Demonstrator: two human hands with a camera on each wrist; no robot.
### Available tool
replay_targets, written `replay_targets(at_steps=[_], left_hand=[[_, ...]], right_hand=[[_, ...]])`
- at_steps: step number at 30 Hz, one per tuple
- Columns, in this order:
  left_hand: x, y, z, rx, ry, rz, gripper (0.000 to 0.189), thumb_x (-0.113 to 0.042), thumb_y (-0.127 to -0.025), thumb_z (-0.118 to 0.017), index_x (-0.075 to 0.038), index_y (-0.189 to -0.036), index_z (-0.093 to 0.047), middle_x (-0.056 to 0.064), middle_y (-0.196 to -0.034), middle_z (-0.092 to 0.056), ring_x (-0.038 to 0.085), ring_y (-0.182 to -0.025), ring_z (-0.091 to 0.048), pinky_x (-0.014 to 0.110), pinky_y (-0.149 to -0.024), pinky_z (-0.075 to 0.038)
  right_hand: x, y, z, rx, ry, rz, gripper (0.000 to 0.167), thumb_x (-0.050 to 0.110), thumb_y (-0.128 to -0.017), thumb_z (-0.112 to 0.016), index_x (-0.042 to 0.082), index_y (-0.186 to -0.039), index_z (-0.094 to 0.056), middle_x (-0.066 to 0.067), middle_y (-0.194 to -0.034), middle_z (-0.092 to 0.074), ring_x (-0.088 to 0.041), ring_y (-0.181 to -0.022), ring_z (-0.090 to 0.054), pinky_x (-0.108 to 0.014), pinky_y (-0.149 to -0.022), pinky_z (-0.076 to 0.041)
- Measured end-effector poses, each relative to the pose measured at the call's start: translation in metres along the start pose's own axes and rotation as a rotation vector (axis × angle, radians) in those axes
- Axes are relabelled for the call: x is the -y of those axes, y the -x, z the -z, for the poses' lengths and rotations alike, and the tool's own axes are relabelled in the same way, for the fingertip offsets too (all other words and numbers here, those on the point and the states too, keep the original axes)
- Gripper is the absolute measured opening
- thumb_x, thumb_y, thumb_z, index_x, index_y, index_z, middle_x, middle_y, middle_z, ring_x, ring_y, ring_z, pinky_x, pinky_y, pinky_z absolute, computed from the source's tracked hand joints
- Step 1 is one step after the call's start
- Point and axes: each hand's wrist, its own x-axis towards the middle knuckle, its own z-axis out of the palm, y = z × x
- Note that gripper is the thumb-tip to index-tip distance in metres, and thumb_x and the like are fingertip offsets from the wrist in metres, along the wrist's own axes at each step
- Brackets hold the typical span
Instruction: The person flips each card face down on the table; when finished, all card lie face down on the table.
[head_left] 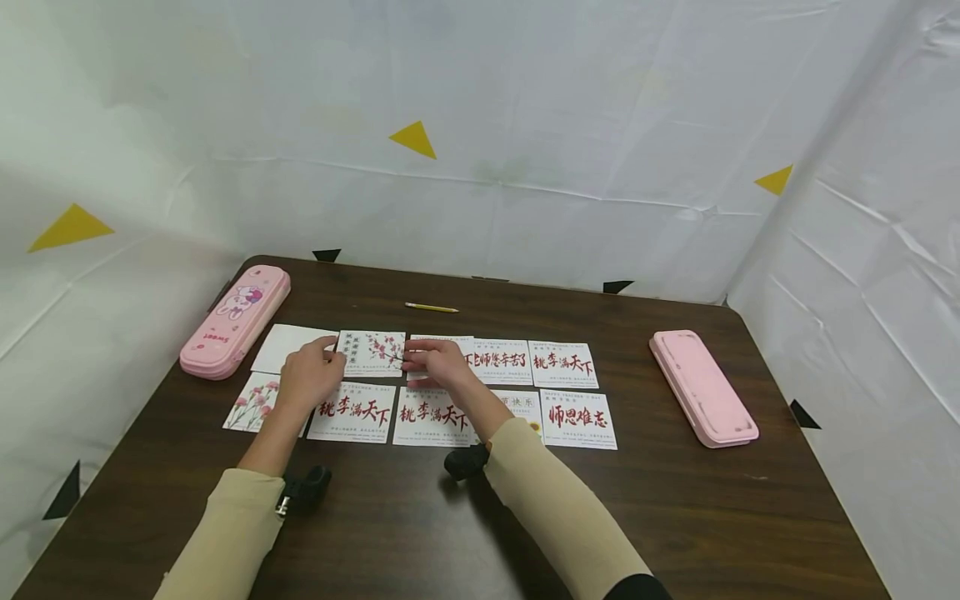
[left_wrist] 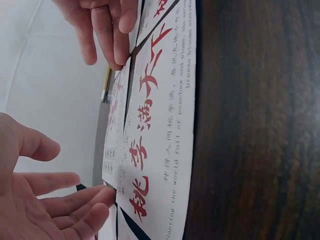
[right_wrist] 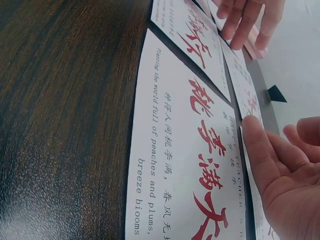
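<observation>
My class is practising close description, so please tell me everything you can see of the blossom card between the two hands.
The blossom card is white and rectangular, apparently thin paper or cardstock. Dark Chinese characters stand in columns on its left; a branch of pink blossoms spreads across its right, with fine print below. It lies printed side up on the dark, wood-look table, in the far row of cards. The left hand and right hand seem to touch its opposite short edges.

A pink case (head_left: 225,329) blocks left of the left hand (head_left: 310,375); right of the right hand (head_left: 444,367), past cards (head_left: 564,367), there's room.
</observation>
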Motion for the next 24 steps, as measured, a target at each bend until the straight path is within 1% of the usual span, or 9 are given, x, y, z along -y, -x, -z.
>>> replay_targets(at_steps=[5, 10, 13, 17, 20, 24], left_hand=[[-0.0037, 0.0004, 0.0015, 0.039, -0.003, 0.020, 0.052, -0.022, -0.096, -0.043, 0.006, -0.138, -0.050, 0.026, -0.120, -0.063, 0.046, -0.114, -0.056, 0.057, -0.093, -0.043], [-0.0062, 0.0005, 0.0018, 0.072, -0.009, 0.018, 0.053, -0.026, -0.098, -0.045, 0.007, -0.139, -0.048, 0.028, -0.122, -0.062, 0.045, -0.114, -0.057, 0.057, -0.093, -0.043], [-0.0069, 0.0013, 0.0016, 0.066, -0.014, 0.016, 0.053, -0.026, -0.098, -0.046, 0.007, -0.140, -0.048, 0.029, -0.122, -0.061, 0.044, -0.111, -0.057, 0.057, -0.093, -0.043], [-0.0071, 0.0028, 0.0021, 0.053, -0.017, 0.008, 0.052, -0.025, -0.098, -0.047, 0.006, -0.140, -0.047, 0.029, -0.120, -0.061, 0.044, -0.109, -0.057, 0.057, -0.092, -0.042], [-0.0073, 0.0035, 0.0027, 0.042, -0.022, 0.000, 0.052, -0.025, -0.098, -0.047, 0.006, -0.139, -0.048, 0.028, -0.116, -0.062, 0.043, -0.106, -0.058, 0.057, -0.090, -0.043], [-0.0074, 0.0031, 0.0031, 0.036, -0.018, 0.004, 0.051, -0.025, -0.098, -0.047, 0.005, -0.139, -0.049, 0.026, -0.113, -0.064, 0.043, -0.104, -0.059, 0.056, -0.089, -0.043]], right_hand=[[-0.0007, -0.0007, -0.0005, -0.002, 0.000, 0.002, 0.034, 0.009, -0.100, -0.054, 0.000, -0.133, -0.059, -0.016, -0.127, -0.064, -0.030, -0.112, -0.064, -0.037, -0.081, -0.057], [-0.0007, -0.0007, -0.0008, -0.006, 0.004, 0.000, 0.034, 0.010, -0.100, -0.055, 0.000, -0.132, -0.060, -0.016, -0.125, -0.065, -0.029, -0.111, -0.064, -0.040, -0.085, -0.056], [-0.0002, -0.0002, -0.0010, -0.005, 0.003, -0.007, 0.034, 0.011, -0.100, -0.055, 0.000, -0.133, -0.059, -0.016, -0.125, -0.065, -0.029, -0.111, -0.064, -0.041, -0.087, -0.055], [-0.0003, 0.0000, -0.0015, 0.003, 0.002, -0.017, 0.035, 0.011, -0.101, -0.055, 0.001, -0.134, -0.058, -0.016, -0.127, -0.064, -0.029, -0.112, -0.064, -0.040, -0.087, -0.055], [-0.0010, 0.0001, -0.0019, 0.002, 0.005, -0.014, 0.035, 0.011, -0.100, -0.055, 0.001, -0.133, -0.058, -0.014, -0.128, -0.063, -0.028, -0.112, -0.064, -0.037, -0.086, -0.055], [-0.0024, -0.0007, -0.0026, -0.006, 0.000, -0.002, 0.034, 0.008, -0.098, -0.057, 0.001, -0.131, -0.060, -0.014, -0.125, -0.063, -0.026, -0.108, -0.065, -0.034, -0.081, -0.057]])
